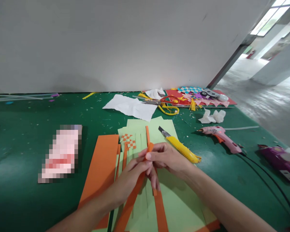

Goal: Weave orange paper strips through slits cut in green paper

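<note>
My left hand [135, 169] pinches a long orange paper strip [130, 206] that runs down toward me. My right hand [168, 158] meets it, thumb and fingers closed on the strip's upper end, which looks bent over. Below my hands, another orange strip [161, 211] lies on the slit pale green paper [181, 193]. Small orange-and-white woven checks [131, 144] sit at the left of the green paper. A yellow utility knife [182, 149] with its blade showing rests just beyond my right hand. My fingers hide part of the strips.
Orange sheets [100, 170] lie at the left. A pink glue gun [219, 137] with its cord and a purple tool [279, 159] are on the right. Scissors [159, 102], white paper [131, 106] and coloured craft pieces [195, 95] lie near the wall.
</note>
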Demonstrator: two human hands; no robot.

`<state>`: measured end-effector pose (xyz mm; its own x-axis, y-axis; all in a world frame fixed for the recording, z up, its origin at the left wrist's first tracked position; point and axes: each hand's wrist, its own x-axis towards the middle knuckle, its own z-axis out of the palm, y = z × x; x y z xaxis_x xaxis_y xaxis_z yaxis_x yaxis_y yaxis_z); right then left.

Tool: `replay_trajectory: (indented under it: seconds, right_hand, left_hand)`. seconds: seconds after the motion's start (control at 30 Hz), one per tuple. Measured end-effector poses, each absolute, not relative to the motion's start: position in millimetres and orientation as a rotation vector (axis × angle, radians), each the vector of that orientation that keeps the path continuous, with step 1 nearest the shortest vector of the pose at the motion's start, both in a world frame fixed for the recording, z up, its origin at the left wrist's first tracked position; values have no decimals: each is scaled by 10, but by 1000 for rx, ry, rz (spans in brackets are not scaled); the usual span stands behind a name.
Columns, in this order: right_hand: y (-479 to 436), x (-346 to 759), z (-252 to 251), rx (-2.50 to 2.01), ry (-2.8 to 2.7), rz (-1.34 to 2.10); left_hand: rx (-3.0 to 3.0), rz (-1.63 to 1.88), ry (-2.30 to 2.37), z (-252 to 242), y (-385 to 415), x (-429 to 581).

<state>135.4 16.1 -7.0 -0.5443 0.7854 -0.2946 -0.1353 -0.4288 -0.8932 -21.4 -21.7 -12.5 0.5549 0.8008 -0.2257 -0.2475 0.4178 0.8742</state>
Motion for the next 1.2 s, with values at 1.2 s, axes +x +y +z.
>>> replay_trajectory:
  seconds: [1.2]
  right_hand:
    - [147, 1401, -22, -882, -965, 2136]
  left_hand:
    - [814, 667, 571, -79, -159, -254]
